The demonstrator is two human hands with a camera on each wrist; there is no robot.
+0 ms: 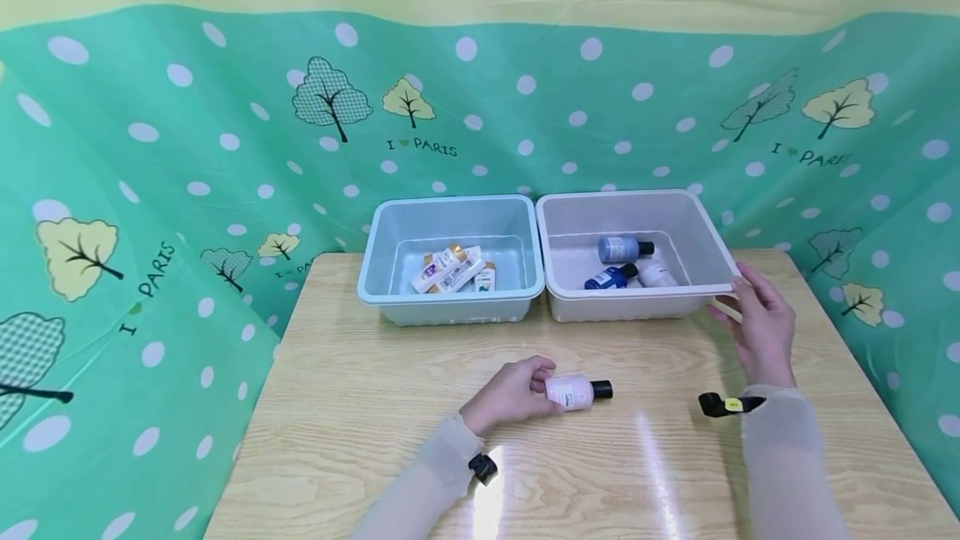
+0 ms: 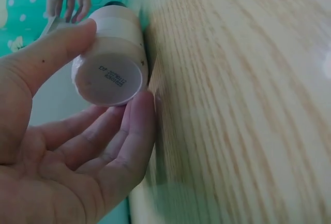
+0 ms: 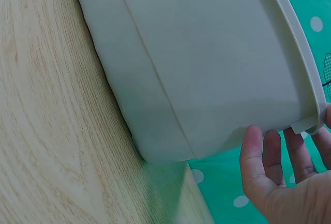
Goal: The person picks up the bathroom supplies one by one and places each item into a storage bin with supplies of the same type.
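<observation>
A pale pink bottle with a black cap lies on its side at the middle of the table, cap towards the right. My left hand holds it by its base end, thumb on one side and fingertips on the other. The left wrist view shows the printed base of the bottle facing the palm. At the front right corner of the off-white bin, my right hand grips the rim. Inside that bin lie a light blue bottle, a dark blue bottle and a whitish bottle.
Beside the off-white bin, on its left, stands a light blue bin holding several small white tubes with gold caps. Both bins are at the back of the wooden table, against a green dotted curtain.
</observation>
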